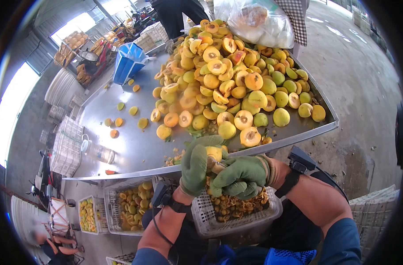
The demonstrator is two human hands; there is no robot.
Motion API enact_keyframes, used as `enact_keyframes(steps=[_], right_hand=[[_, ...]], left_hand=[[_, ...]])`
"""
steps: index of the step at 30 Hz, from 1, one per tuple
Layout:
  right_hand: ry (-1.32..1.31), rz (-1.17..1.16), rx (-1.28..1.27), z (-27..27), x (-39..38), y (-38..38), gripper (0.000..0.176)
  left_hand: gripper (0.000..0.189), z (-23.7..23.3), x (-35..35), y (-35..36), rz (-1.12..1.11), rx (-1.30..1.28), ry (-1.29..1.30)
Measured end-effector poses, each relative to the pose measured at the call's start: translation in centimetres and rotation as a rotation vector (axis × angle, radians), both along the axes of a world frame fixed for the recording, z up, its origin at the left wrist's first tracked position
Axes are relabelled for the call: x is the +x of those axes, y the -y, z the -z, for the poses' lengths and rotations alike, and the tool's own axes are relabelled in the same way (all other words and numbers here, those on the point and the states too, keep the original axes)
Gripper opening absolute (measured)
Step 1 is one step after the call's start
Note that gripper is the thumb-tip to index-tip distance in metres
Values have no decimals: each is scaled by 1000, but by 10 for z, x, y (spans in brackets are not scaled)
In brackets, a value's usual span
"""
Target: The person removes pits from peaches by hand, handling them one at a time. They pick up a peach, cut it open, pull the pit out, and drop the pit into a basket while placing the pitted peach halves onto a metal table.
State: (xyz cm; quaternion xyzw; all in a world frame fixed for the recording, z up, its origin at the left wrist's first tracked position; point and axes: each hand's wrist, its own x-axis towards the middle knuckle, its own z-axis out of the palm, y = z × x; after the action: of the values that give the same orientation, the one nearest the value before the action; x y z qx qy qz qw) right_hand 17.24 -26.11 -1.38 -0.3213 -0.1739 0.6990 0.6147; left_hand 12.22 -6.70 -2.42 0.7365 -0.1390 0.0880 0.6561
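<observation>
Both my hands wear green gloves and meet over the table's near edge. My left hand is closed around a yellow peach, its cut side hard to see behind the fingers. Wrapped round a small pitting tool, my right hand brings the metal end up against the fruit; most of the tool is hidden in the fist. Right below the hands is a white plastic crate holding brown peach pits and scraps. Just beyond them, a large heap of halved and whole peaches covers the table.
The metal table has a raised rim. On it are loose peach halves, a blue box, a clear plastic jug and a plastic bag. Crates of peaches stand at lower left. A person stands across the table.
</observation>
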Motion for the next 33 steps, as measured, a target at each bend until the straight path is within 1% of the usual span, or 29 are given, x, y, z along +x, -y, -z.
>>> enact_keyframes(steps=[2, 3, 5, 6, 8, 9, 10, 12, 15, 18, 20, 21, 22, 23, 24, 25, 26, 28, 29, 30, 31, 33], right_hand=[[-80, -21, 41, 6, -3, -2, 24], [-121, -30, 62, 7, -5, -2, 24], [324, 129, -103, -19, -20, -6, 24], [549, 207, -185, -29, -25, -7, 25], [346, 140, -137, -31, -28, -2, 25], [241, 105, -111, -31, -31, 1, 26], [94, 67, -23, -24, -34, 2, 26], [-194, -18, 147, -4, -41, -1, 26], [-382, -60, 275, 2, -62, 0, 28], [-242, 16, 386, 10, -74, 3, 31], [-302, 44, 336, 6, -79, 13, 31], [-334, 58, 307, 4, -81, 20, 31], [-197, 78, 243, 0, -82, 25, 33], [113, 93, 31, -5, -85, 26, 36], [425, 110, -174, -19, -92, 27, 39], [737, 131, -377, -27, -96, 26, 43], [777, 201, -528, -22, -101, 22, 38], [792, 571, -340, -11, -118, 8, 33], [786, 758, -247, -5, -124, -1, 31], [983, 953, 14, 8, -124, -14, 33], [1152, 939, 29, 7, -126, -17, 35], [1496, 893, 62, 4, -125, -20, 40]], left_hand=[[56, 4, 0, 0, -62, 197, 138], [56, 1, -2, 2, -31, 60, 29], [55, -7, -9, 4, 24, -217, -187], [52, -5, -12, 3, 30, -225, -181], [45, 0, -16, 1, 58, -230, -172], [46, -2, -22, 2, 22, -131, -127], [46, -6, -28, 2, -17, -33, -80], [48, -9, -39, 5, -60, -32, -51], [51, -8, -55, 13, -35, -249, -130], [55, -13, -64, 15, 30, -342, -182], [60, 0, -65, 10, 41, -442, -206], [62, -2, -70, 5, 35, -405, -229], [64, -6, -75, -3, 28, -370, -248], [66, -8, -79, -12, 18, -335, -268], [65, -5, -81, -21, 16, -372, -285], [65, -1, -84, -27, -44, -302, -258], [66, 4, -87, -32, -104, -232, -236], [65, -9, -103, -28, -172, -217, -362], [67, -8, -106, -28, -181, -202, -376], [68, -7, -108, -26, -187, -187, -389], [70, -7, -108, -24, -190, -171, -400], [64, -4, -108, -19, -124, -179, -292]])
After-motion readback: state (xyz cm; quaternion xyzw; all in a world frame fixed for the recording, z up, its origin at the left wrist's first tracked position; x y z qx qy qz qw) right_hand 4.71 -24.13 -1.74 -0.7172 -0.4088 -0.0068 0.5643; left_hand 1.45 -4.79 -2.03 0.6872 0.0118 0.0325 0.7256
